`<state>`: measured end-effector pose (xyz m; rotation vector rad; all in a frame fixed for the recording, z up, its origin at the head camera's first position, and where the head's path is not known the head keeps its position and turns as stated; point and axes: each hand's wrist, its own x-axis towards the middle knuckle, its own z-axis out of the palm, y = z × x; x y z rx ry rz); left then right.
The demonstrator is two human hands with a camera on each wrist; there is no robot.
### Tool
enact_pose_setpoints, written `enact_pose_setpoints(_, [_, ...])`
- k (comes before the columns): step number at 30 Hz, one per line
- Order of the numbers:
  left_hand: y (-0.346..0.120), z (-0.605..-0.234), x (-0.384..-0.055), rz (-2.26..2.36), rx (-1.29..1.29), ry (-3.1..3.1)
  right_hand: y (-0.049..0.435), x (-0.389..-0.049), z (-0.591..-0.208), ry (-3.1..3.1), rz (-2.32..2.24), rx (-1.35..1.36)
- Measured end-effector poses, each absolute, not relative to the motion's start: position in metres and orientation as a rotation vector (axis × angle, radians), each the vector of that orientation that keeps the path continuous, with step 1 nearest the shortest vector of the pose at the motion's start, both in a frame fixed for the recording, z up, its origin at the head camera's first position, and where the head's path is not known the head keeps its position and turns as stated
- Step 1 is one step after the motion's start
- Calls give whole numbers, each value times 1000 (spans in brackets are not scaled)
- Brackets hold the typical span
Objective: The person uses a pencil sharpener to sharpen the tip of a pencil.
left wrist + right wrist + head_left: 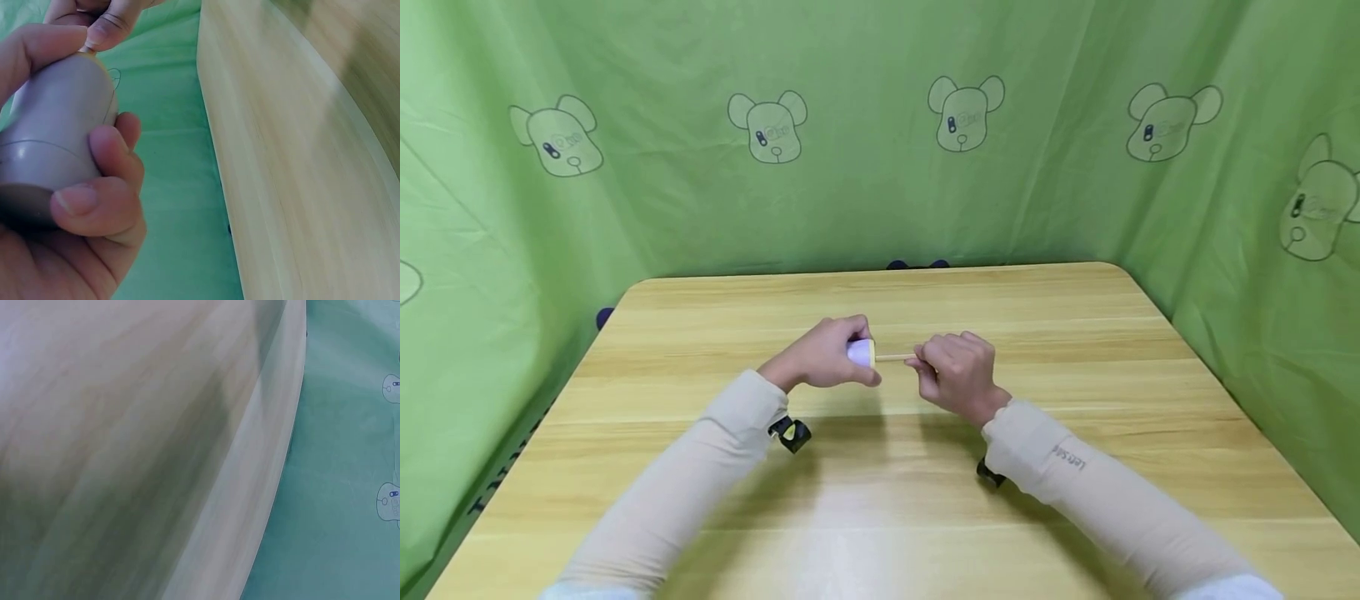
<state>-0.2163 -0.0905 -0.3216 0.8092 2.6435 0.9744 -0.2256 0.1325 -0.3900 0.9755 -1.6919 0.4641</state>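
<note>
My left hand (827,354) grips a lavender pencil sharpener (62,112), a rounded cylinder with a dark base end and a yellowish rim (872,352) facing right. From that rim a thin, wood-coloured pencil (895,357) runs level across to my right hand (958,371), whose curled fingers and thumb pinch its other end. Most of the sharpener's length is hidden by the left palm in the head view. In the left wrist view, fingers wrap its side, and the right fingertips (109,28) come close to its top. The right wrist view shows neither the hand nor the pencil.
Both hands are raised over a wood-grain table (880,508), casting shadows on it. Its far edge meets a green curtain (865,208) printed with bear heads, which also hangs along both sides. Black wrist-camera mounts (792,434) hang beneath the sleeves.
</note>
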Motion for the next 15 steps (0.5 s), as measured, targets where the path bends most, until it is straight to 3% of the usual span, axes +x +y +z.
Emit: enact_pose_setpoints(15, [-90, -329, -215, 931, 797, 2763, 131, -216, -378, -2147, 647, 953])
